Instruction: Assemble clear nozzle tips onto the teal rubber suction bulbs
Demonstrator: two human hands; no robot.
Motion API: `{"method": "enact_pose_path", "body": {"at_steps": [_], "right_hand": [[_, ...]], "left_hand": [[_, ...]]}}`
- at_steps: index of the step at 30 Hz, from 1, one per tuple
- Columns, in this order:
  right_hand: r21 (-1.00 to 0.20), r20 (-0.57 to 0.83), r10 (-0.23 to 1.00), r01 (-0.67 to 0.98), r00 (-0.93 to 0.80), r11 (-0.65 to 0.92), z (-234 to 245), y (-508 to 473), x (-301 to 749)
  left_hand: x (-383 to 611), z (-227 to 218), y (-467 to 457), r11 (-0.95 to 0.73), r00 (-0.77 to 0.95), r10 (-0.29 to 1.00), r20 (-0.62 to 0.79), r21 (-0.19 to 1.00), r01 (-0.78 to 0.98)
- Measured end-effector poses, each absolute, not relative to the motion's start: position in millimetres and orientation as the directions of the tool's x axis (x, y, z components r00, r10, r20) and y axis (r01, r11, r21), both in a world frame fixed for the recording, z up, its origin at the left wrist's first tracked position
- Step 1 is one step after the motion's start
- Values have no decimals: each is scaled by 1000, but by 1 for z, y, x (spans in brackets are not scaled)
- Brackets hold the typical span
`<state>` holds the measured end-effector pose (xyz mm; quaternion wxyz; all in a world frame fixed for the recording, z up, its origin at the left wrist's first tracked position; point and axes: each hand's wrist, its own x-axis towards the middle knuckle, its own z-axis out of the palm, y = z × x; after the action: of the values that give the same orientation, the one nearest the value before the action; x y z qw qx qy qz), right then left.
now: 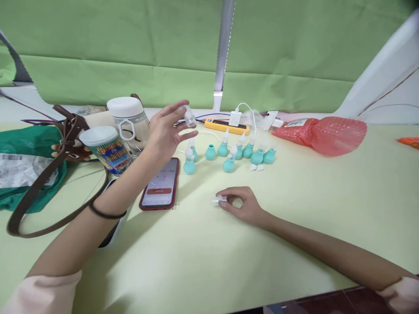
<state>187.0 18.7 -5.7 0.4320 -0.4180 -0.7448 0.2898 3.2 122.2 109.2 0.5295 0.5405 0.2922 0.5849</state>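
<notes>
My left hand (pixel 166 128) is raised above the table, pinching a small clear plastic piece (pixel 189 117) between thumb and fingers. My right hand (pixel 245 204) rests on the tabletop, with thumb and index finger closed on another small clear plastic piece (pixel 216 200) lying on its side. Beyond the hands stand several teal squeeze bulbs, most with clear pointed nozzles. One teal bulb (pixel 210 152) shows an open neck without a nozzle. The nearest bulb (pixel 229 164) has a clear part on top. Two small white tips (pixel 256 167) lie in front of the group on the right.
A phone (pixel 160 185) showing a timer lies left of centre. Behind my left arm are a snack tub (pixel 109 152), a clear lidded bottle (pixel 126 111), a brown strap (pixel 19 218) and a green bag (pixel 19 179). At the back are a yellow power strip (pixel 225 127) and red bubble wrap (pixel 337 135).
</notes>
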Motion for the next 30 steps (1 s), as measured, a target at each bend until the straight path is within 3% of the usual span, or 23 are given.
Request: {"method": "enact_pose_path", "body": {"at_steps": [5, 8, 11, 13, 15, 17, 25, 30], "right_hand": [[-769, 411, 869, 406, -278, 493, -5, 17, 185], [-698, 459, 860, 509, -221, 503, -7, 21, 185], [-516, 559, 810, 691, -176, 506, -12, 33, 192], [-416, 608, 777, 768, -163, 486, -16, 43, 199], [-394, 624, 767, 789, -147, 472, -18, 52, 205], [-416, 621, 771, 775, -141, 476, -20, 57, 209], [-429, 612, 773, 750, -170, 504, -16, 59, 207], [-369, 616, 761, 778, -205, 509, -17, 65, 209]], "left_hand": [[7, 122, 68, -110, 258, 946, 198, 941, -320], [8, 113, 54, -47, 324, 930, 173, 932, -361], [10, 88, 45, 69, 409, 908, 87, 934, -352], [12, 64, 38, 202, 463, 885, -58, 942, -269], [15, 41, 30, 323, 484, 854, -191, 924, -206], [19, 23, 24, 357, 458, 856, -239, 915, -189], [28, 9, 11, 245, 437, 882, -176, 964, -104], [26, -2, 11, 15, 457, 888, -45, 998, 68]]}}
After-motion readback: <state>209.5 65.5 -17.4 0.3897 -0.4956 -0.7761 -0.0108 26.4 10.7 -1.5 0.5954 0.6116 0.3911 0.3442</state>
